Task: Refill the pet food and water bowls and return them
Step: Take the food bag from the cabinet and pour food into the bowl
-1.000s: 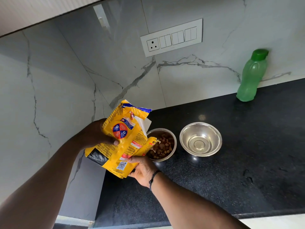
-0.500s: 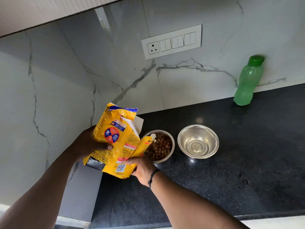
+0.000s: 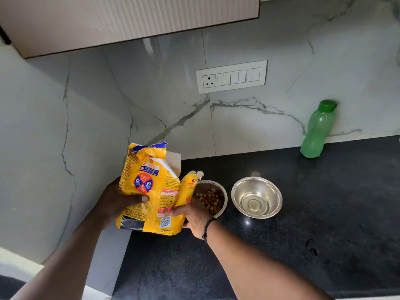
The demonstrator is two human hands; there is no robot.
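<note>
A yellow pet food bag [image 3: 151, 191] with a torn-open top is held nearly upright above the counter's left end. My left hand [image 3: 116, 200] grips its left side, thumb across the front. My right hand [image 3: 192, 215] holds its lower right edge. Just right of the bag stands a steel bowl [image 3: 221, 197] holding brown kibble [image 3: 210, 200]. A second steel bowl [image 3: 256, 197], shiny inside with no kibble, stands beside it on the right. A green water bottle [image 3: 317, 129] with a green cap stands at the back against the wall.
The black stone counter [image 3: 303, 245] runs to the right and toward me, with its front edge at the bottom. Marble walls meet in a corner behind the bag. A switch panel [image 3: 231, 76] is on the back wall, under an overhead cabinet [image 3: 129, 18].
The bag has tipped back from leaning over the kibble bowl to nearly upright, still in both hands. The view has shifted upward, showing the cabinet. Bowls and bottle have stayed put.
</note>
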